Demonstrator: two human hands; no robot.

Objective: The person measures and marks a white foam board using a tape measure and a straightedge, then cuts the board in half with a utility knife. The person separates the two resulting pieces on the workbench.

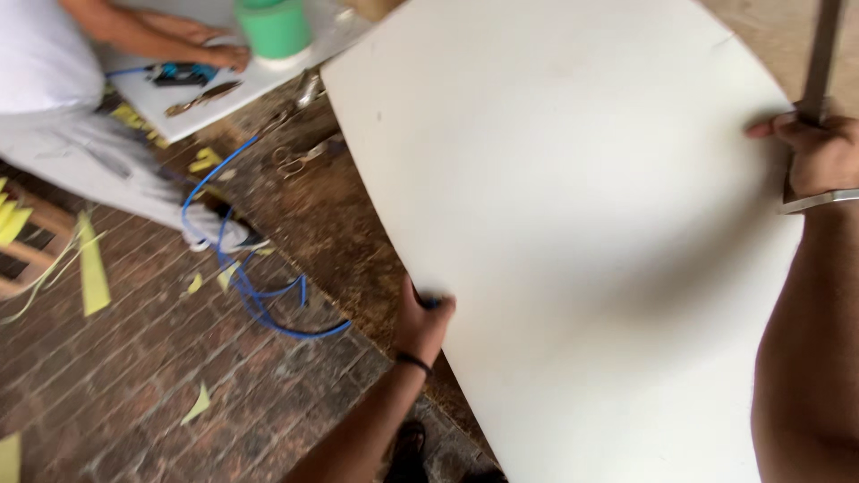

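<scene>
The only container in view is a green cylindrical container (275, 27) at the top, standing upright on a smaller white board (268, 76). Its upper part is cut by the frame, so what is inside cannot be seen.

A large white sheet (573, 233) fills most of the picture. It is bent in a soft curve and lies tilted over the dark worn worktable (331, 224). The left hand (422, 317) grips the lower left edge of the sheet, fingers closed over the edge. The right hand (819, 152) is clenched at the right edge of the sheet, and it closes also around a long flat metal bar (821, 54) that rises to the top of the frame. A metal bangle (819, 200) sits on this wrist, and a thin black band (413, 361) on the left wrist.

On the smaller white board another person's hand (228, 55) rests near the green container. Beside it lie a blue tool (179, 73) and a dark flat tool (204, 97). This person wears light clothes, and one foot in a light shoe (224, 234) stands on the brick floor (134, 376).

Between the two boards, scissors (300, 156) lie on the worktable, just beside the edge of the large sheet. A blue cable (255, 304) runs from the smaller board down to the floor and loops there, close to the left hand. Yellow strips and scraps (92, 268) are scattered over the bricks.
</scene>
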